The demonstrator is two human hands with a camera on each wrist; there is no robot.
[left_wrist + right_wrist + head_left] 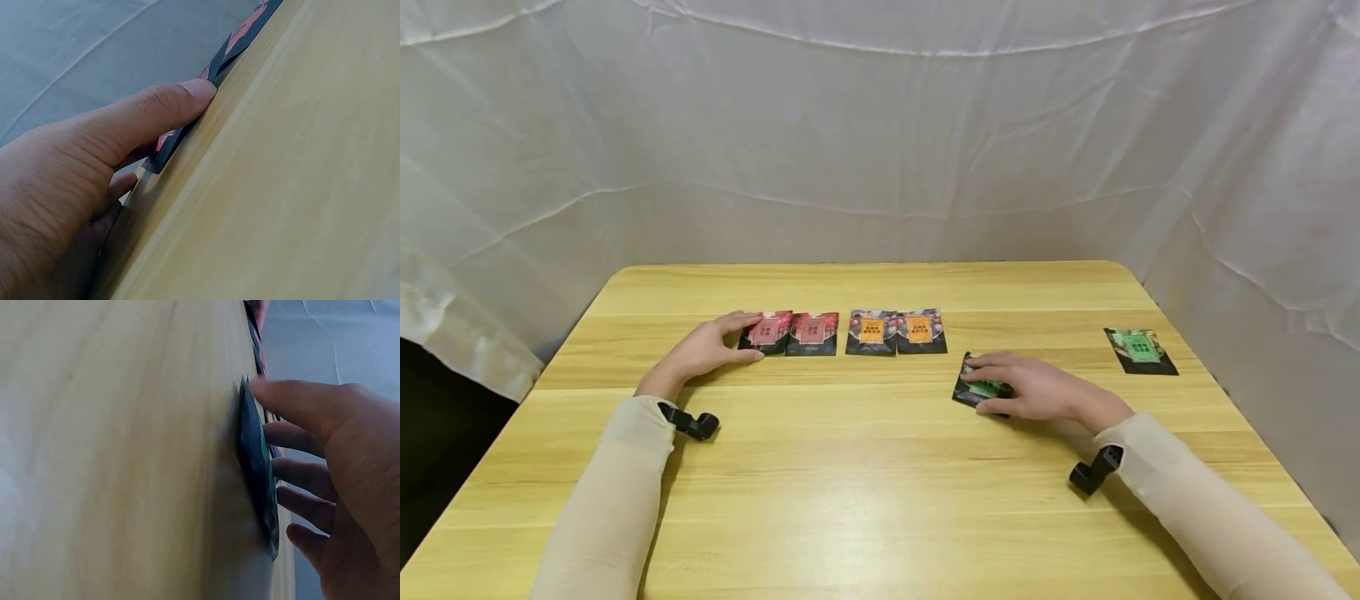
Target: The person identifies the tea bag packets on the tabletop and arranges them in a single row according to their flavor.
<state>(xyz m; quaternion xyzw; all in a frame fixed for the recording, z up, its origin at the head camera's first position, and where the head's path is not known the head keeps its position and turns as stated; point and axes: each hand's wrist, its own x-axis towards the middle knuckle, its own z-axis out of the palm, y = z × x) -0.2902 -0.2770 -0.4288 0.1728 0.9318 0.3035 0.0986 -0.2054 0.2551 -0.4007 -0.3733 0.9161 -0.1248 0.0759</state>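
Note:
My left hand [702, 346] rests at the left end of a row of packets. Its thumb [199, 90] touches the lower edge of a pink-labelled black packet [767, 332], and the fingers lie along the packet's far left side. A second pink-labelled packet [812, 333] adjoins it. To the right lie two orange-labelled packets [872, 332], side by side. My right hand [1033, 387], fingers spread and fairly straight, touches a green-labelled packet [967, 392] from above; it lies askew and is partly hidden under the fingers. In the right wrist view, the thumb is at that packet's edge [253, 456].
Another green-labelled packet [1141, 350] lies at the far right of the wooden table [850, 483]. White cloth [880, 150] hangs behind the table and at its sides. Each wrist carries a small black camera [698, 425].

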